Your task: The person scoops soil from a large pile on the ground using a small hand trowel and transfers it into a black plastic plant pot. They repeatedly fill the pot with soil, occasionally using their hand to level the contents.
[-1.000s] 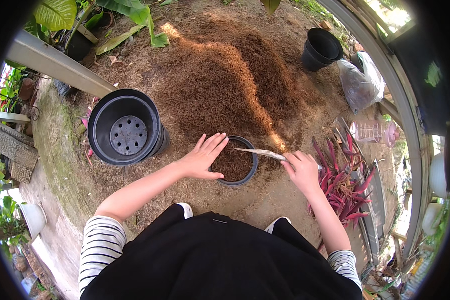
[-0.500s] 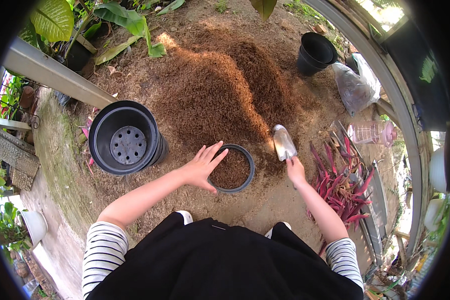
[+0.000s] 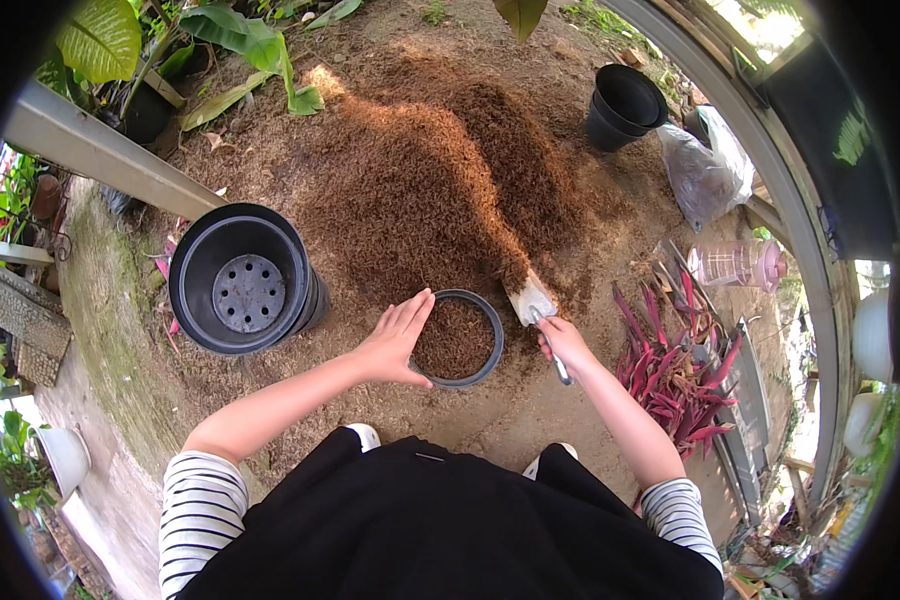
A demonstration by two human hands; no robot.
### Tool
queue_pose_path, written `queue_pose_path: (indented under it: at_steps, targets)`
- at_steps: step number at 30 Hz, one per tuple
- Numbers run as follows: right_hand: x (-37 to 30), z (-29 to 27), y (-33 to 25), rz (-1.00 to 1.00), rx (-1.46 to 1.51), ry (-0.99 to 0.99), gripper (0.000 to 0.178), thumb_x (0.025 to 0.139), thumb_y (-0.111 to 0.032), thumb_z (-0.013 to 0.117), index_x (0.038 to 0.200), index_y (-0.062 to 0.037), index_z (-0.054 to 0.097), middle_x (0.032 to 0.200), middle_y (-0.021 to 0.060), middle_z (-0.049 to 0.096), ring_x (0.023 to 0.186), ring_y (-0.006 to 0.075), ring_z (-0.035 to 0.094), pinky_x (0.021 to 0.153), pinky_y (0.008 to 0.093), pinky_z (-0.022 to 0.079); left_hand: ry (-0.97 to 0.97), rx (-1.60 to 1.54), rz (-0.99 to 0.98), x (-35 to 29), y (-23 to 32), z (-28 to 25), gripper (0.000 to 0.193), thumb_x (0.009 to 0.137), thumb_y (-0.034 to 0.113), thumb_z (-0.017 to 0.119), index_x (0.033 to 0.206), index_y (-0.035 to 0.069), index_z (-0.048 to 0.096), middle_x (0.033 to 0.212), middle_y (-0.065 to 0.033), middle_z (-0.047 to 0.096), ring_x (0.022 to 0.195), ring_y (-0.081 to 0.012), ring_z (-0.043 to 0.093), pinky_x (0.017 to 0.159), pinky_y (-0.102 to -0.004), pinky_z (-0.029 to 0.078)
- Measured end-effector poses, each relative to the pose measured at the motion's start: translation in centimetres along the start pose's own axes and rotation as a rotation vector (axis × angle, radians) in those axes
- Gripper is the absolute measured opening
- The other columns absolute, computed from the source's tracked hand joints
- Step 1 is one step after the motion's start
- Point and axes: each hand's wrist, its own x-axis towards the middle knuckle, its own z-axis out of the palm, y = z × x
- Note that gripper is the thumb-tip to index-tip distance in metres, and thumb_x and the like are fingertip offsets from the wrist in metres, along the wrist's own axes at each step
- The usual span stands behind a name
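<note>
A round dark plant pot (image 3: pixel 493 322) stands on the ground in front of me, with brown coir-like potting mix (image 3: pixel 454 338) inside it. My left hand (image 3: pixel 395 343) is cupped round the pot's left side, fingers near the far rim and thumb near the close one. In my right hand (image 3: pixel 568 348) is a metal hand trowel (image 3: pixel 533 301), gripped by its handle. The trowel's tip is sunk in the near right edge of a large brown mound (image 3: pixel 400 190) of loose potting mix, just right of the pot.
Stacked large black pots (image 3: pixel 292 235) with a holed bottom stand left. Another black pot (image 3: pixel 625 108) and a filled clear plastic bag (image 3: pixel 708 170) sit far right, near a pink-lidded clear container (image 3: pixel 735 266). Purple-red leafy plants (image 3: pixel 675 375) lie right of my right arm. A metal post (image 3: pixel 120 150) slants in at left.
My right hand has moved left and the trowel's blade has gone into the mound's edge. My left hand's fingers have drawn together against the pot's side.
</note>
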Motion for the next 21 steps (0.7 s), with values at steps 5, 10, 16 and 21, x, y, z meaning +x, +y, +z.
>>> queue_pose_path:
  at_steps: [5, 10, 16, 21]
  targets:
    - [-2.8, -3.4, -1.0, -0.101, -0.230, -0.017, 0.026, 0.098, -0.027, 0.050, 0.080, -0.0076, 0.054, 0.062, -0.0028, 0.048, 0.050, 0.0069, 0.043, 0.044, 0.0239, 0.037, 0.017, 0.004, -0.008, 0.1, 0.4, 0.1, 0.139, 0.055, 0.043, 0.087, 0.149, 0.007, -0.008, 0.154, -0.0203, 0.002, 0.142, -0.0390, 0.008, 0.113, -0.0564, 0.015]
    - [-5.3, -3.4, -3.8, -0.289, -0.434, 0.045, 0.031, 0.094, -0.032, 0.054, 0.083, -0.0035, 0.060, 0.062, 0.0052, 0.056, 0.056, 0.0131, 0.053, 0.054, 0.0302, 0.042, -0.073, -0.041, 0.022, 0.6, -0.1, -0.4, 0.139, 0.056, 0.043, 0.087, 0.148, 0.002, -0.010, 0.151, -0.0267, -0.001, 0.140, -0.0451, 0.007, 0.114, -0.0527, 0.016]
    - [-8.2, -0.6, -7.0, -0.314, -0.714, -0.098, 0.035, 0.090, -0.038, 0.057, 0.100, -0.0044, 0.065, 0.073, 0.0142, 0.064, 0.067, 0.0268, 0.061, 0.065, 0.0379, 0.047, -0.054, -0.236, 0.045, 0.6, -1.0, -0.1, 0.126, 0.071, 0.048, 0.076, 0.147, 0.004, -0.014, 0.151, -0.0277, -0.004, 0.141, -0.0443, 0.002, 0.115, -0.0491, 0.014]
    - [-8.4, 2.1, -6.7, -0.331, -0.822, -0.120, 0.036, 0.091, -0.040, 0.055, 0.098, -0.0066, 0.067, 0.079, 0.0188, 0.066, 0.075, 0.0365, 0.064, 0.069, 0.0429, 0.048, -0.055, -0.268, 0.014, 0.7, -0.9, 0.2, 0.111, 0.082, 0.041, 0.067, 0.147, 0.007, -0.016, 0.151, -0.0278, -0.006, 0.142, -0.0438, 0.002, 0.115, -0.0482, 0.013]
